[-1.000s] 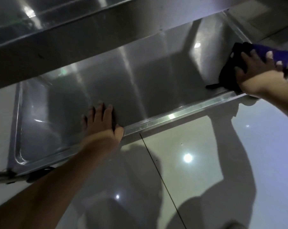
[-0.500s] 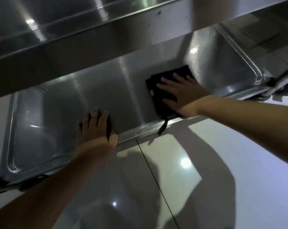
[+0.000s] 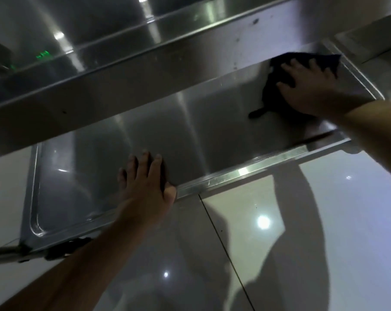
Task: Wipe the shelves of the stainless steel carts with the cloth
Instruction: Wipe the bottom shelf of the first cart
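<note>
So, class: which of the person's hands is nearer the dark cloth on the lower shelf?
Right. The right hand lies flat on the cloth at the shelf's right end. The left hand rests on the shelf's front rim, well left of the cloth, not touching it.

Looks like a commercial kitchen or food-service back area, though the exact room type can't be confirmed. Main cue: a stainless steel cart with tray-style shelves, the lower shelf (image 3: 113, 167) with a raised rolled rim and rounded corners, the upper shelf (image 3: 145, 70) directly above it with a deep brushed-metal front edge. Floor (image 3: 324, 232) is large glossy pale tiles with a thin dark grout line (image 3: 223, 243), reflecting round ceiling lights. A cart caster (image 3: 66, 248) shows at the lower shelf's near left corner. Lighting dim, no walls or signage visible.
</note>
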